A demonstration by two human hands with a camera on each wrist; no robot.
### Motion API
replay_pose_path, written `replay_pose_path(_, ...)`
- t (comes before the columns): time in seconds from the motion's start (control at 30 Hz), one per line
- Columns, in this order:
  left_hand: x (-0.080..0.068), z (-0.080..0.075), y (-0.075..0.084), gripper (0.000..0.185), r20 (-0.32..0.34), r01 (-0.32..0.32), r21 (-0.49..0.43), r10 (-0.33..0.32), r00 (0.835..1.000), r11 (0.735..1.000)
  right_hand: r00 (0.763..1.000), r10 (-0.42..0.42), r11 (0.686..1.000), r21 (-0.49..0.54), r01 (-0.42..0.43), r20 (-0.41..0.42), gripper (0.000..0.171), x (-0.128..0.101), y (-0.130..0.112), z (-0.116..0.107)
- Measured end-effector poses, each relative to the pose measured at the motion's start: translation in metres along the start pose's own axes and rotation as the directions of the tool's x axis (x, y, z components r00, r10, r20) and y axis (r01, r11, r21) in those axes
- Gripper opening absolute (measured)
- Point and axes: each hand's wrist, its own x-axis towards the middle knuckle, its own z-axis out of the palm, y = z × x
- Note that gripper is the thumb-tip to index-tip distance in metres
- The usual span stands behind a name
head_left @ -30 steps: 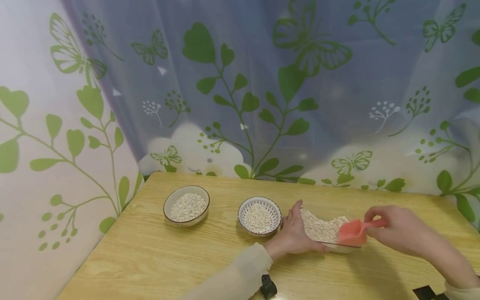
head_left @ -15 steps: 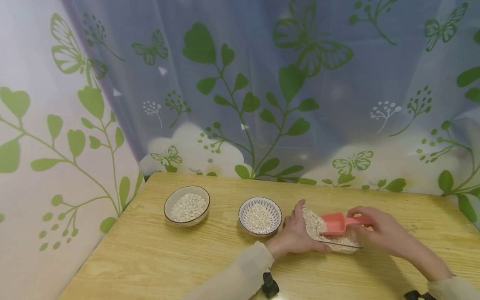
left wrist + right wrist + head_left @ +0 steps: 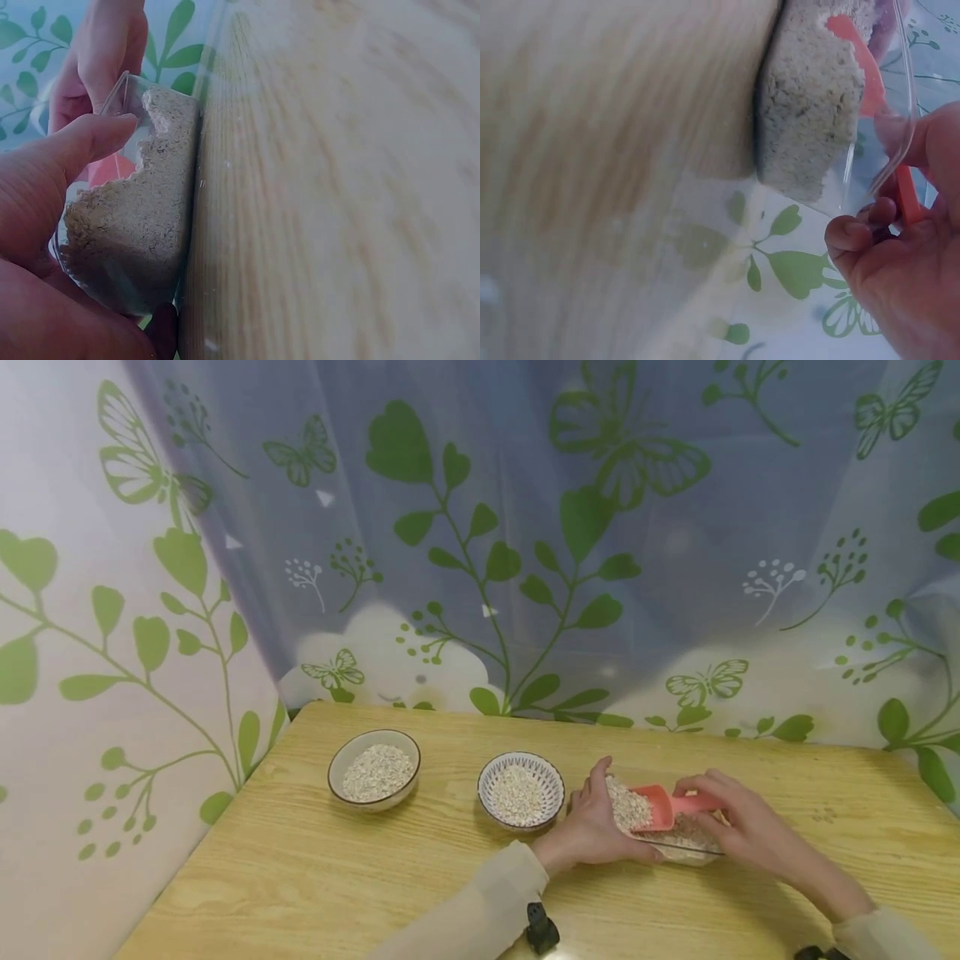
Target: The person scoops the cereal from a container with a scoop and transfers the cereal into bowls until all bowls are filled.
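A clear glass container (image 3: 161, 202) filled with rolled oats (image 3: 810, 97) stands on the right side of the table. My left hand (image 3: 592, 831) grips its left end, thumb along the near side and fingers at the far side. My right hand (image 3: 738, 822) holds a pink-red scoop (image 3: 657, 808) by its handle, over the container's right part. The scoop's front edge is dug into the oats, facing left. Through the glass, the scoop's blade shows pressed down in the heap in the right wrist view.
Just left of the container stands a small patterned bowl (image 3: 556, 777) holding oats. Farther left is a larger cream bowl (image 3: 339, 758) with a dark rim, also holding oats. A few flakes (image 3: 823, 815) lie on the wooden table (image 3: 285, 877). A printed curtain (image 3: 675, 568) hangs behind.
My right hand has moved left with the scoop, from the container's right end into the oats nearer my left hand. My left hand and both bowls have stayed in place.
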Motion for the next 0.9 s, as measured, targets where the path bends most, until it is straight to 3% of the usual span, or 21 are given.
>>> replay_pose_path(0.23,0.001,0.000,-0.001,0.133,0.004,-0.004,0.006,0.004,1.000,1.000,0.994,0.106,0.994,0.033,-0.107,0.010,0.032,-0.005,-0.005,-0.001)
replay_pose_path(0.47,0.001,0.000,-0.001,0.133,0.003,-0.007,0.004,0.007,1.000,1.000,0.959,0.276,0.955,0.095,-0.281,0.061,0.022,-0.007,-0.008,-0.006)
replay_pose_path(0.7,0.002,0.001,-0.002,0.130,0.011,-0.015,0.015,0.015,1.000,1.000,0.944,0.321,0.930,0.164,-0.330,0.079,0.022,-0.011,-0.007,-0.009)
replay_pose_path(0.9,0.001,0.000,-0.002,0.132,0.006,-0.027,0.007,0.026,1.000,1.000,0.924,0.367,0.885,0.267,-0.381,0.103,0.022,-0.018,0.004,-0.016)
